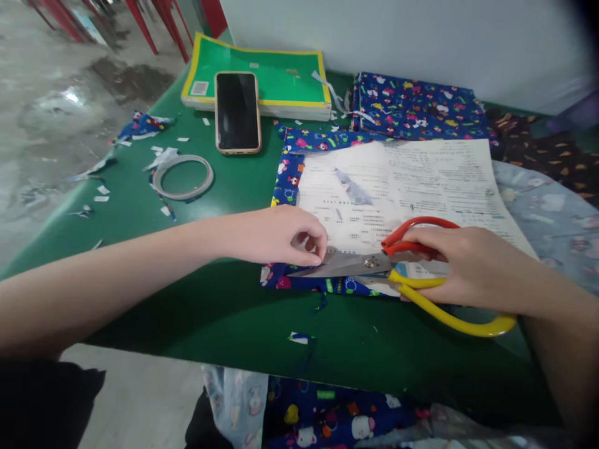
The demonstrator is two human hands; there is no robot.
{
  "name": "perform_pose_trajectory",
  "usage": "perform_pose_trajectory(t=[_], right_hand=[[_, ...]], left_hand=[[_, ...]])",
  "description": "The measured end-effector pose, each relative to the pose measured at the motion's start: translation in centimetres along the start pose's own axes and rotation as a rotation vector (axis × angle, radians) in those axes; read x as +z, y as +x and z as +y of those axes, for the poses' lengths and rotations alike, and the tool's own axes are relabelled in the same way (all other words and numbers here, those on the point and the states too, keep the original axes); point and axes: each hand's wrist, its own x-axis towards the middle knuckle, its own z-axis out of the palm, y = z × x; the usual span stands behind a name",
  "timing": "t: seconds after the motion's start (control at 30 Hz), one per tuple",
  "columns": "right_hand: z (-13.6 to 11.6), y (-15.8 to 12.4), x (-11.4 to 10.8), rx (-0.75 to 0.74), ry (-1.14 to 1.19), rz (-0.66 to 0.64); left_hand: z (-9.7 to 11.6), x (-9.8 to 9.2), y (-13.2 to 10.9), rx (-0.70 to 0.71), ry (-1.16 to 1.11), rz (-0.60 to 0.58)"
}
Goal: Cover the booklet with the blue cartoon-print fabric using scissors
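Observation:
A pair of scissors [369,262] with one red and one yellow handle is in my right hand [461,262], its blades pointing left over the lower edge of an open printed book [421,181]. Blue patterned cloth [292,174] is folded over the book's left, top and bottom borders. My left hand [292,237] is above the lower left corner, thumb and fingertips pinched together beside the blade tips. What they pinch, if anything, is too small to make out. A grey cloth scrap [352,187] lies on the page.
On the green table [210,318] are a phone [238,112] leaning on a green book [281,72], a tape roll [158,179] and scattered scraps. Folded blue cloth [421,106] lies at the back right, grey cloth [561,206] at the right. More cloth [337,415] hangs at the front edge.

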Motion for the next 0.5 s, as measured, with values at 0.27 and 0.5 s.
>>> perform_pose_trajectory(t=[0.27, 0.5], right_hand=[[-0.48, 0.19, 0.05, 0.038, -0.031, -0.089], [-0.72, 0.24, 0.05, 0.024, -0.013, -0.095]], left_hand=[[-0.67, -0.12, 0.09, 0.003, -0.059, -0.025], [-0.85, -0.02, 0.19, -0.008, -0.054, -0.018]])
